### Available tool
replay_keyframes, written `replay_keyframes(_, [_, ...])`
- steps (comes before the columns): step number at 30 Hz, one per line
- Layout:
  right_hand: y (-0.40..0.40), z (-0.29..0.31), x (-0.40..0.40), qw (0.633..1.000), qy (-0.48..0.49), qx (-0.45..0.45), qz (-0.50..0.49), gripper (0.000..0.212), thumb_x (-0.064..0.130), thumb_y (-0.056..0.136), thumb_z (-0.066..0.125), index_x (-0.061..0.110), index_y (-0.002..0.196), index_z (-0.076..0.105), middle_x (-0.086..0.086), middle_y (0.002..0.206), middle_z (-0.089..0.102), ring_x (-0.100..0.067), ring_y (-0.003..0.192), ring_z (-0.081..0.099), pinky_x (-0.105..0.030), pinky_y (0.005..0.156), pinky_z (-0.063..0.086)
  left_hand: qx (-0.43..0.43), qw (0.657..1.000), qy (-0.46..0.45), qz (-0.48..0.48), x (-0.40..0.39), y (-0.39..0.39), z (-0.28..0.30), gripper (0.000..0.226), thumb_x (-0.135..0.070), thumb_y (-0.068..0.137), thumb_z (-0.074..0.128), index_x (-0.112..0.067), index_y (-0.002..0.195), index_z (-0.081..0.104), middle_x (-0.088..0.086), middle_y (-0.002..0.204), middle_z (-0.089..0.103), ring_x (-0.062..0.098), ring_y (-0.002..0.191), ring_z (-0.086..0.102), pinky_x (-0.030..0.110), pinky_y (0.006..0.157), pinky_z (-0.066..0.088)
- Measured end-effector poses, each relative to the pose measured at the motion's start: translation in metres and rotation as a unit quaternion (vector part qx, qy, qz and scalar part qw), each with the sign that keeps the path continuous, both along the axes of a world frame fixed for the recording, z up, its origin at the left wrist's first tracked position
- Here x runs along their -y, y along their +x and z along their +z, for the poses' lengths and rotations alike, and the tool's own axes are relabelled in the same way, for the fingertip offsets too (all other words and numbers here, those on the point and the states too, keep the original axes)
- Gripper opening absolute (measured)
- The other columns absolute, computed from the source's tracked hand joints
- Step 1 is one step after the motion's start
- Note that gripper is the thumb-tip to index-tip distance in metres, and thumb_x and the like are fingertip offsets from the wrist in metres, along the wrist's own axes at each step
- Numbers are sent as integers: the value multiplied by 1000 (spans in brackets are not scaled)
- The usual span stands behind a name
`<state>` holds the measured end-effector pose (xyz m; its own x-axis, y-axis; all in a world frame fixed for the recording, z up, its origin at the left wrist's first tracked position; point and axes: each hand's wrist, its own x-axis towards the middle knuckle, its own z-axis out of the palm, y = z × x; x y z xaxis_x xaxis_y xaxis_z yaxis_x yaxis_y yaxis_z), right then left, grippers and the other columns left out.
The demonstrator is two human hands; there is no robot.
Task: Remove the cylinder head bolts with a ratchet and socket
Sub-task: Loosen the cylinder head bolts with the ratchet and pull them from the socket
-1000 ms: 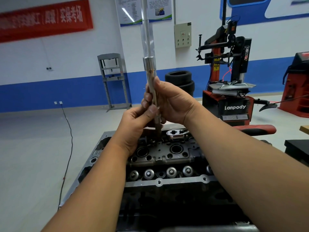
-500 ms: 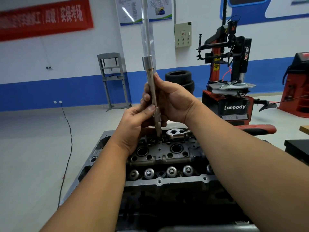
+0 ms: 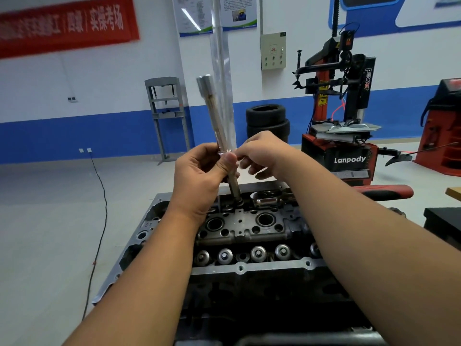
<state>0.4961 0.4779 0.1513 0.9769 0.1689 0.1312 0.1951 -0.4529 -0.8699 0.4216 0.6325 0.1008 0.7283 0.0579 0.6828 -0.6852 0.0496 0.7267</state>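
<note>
A long cylinder head bolt [image 3: 216, 121] is held above the far edge of the cylinder head [image 3: 239, 228], its axis near upright, its top tilted left. Its lower shank is gripped by the left hand [image 3: 199, 178], whose fingers are curled around it. Just beside it, the right hand [image 3: 264, 153] is seen; whether its fingers pinch the shank cannot be told.

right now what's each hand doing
left hand: grips the long silver metal bolt.
right hand: fingers curled beside the bolt; contact cannot be told.

Motion-blurred bolt [image 3: 214, 113], banner [image 3: 67, 23] text
</note>
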Motion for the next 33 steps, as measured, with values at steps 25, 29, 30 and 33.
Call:
replay_keyframes(25, [-25,18,0,945,-119,146,267,8,7,88,79,6,83,74,-8,69,72,-16,63,62,-34,63,51,115,938,51,324,15,-24,78,13,-26,95,75,-14,92,72,1,79,72,21,75,71,45,74,60])
replay_keyframes(29, [-34,26,-16,947,-158,179,215,16,30,92,78,16,85,76,3,71,76,-12,65,68,-33,68,59,87,926,-8,367,-1,-32,153,17,-30,95,75,-19,85,66,1,81,73,22,78,74,45,76,62])
replay_keyframes(30, [-37,27,-18,945,-188,177,202,21,40,91,78,19,87,76,5,74,75,-12,71,70,-32,69,58,64,925,3,375,-5,-35,157,17,-30,96,75,-18,85,68,0,81,73,20,79,73,44,77,62])
replay_keyframes(33, [-43,30,-19,903,-360,130,197,39,60,80,80,27,99,74,11,89,69,-11,83,66,-27,66,50,-26,928,16,372,-15,-47,144,22,-28,97,74,-14,82,70,2,79,73,24,79,75,46,76,64])
